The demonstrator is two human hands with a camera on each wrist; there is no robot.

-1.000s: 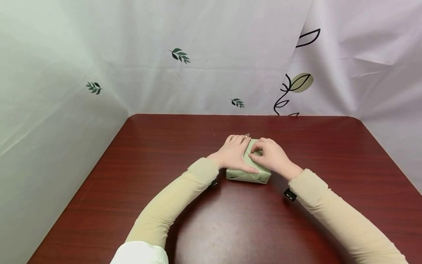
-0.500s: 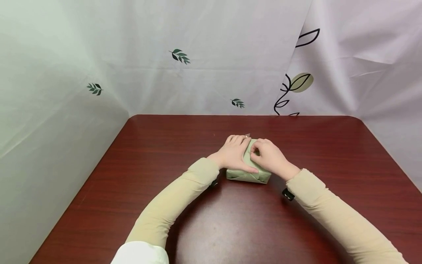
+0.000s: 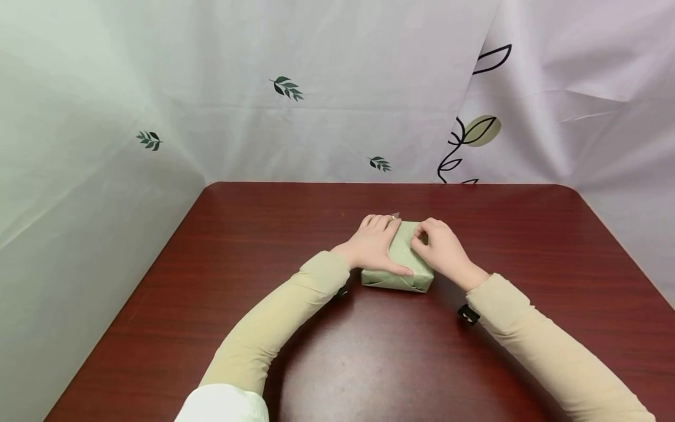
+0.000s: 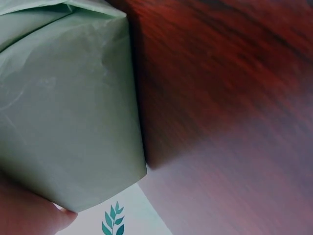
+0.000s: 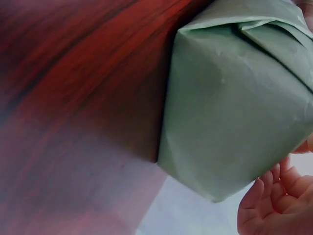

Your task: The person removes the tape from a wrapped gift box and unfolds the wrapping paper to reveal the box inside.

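Note:
A small box wrapped in pale green paper lies on the table, its folded end facing me. My left hand rests across the top's left side, fingers extended and thumb spread along the near edge. A small translucent piece sticks out by its fingertips; I cannot tell what it is. Over the top's right side is my right hand, thumb and index finger curled together; nothing shows between them. In the left wrist view the box's paper fills the left; in the right wrist view curled fingers show below it.
The dark red wooden table extends around the box on all sides. Behind it and at both sides hang pale curtains with leaf prints. Both forearms wear beige sleeves, with a small black device under the right wrist.
My right hand has shifted a little to the right across the top of the box, its fingers still curled. My left hand and the box have stayed in place.

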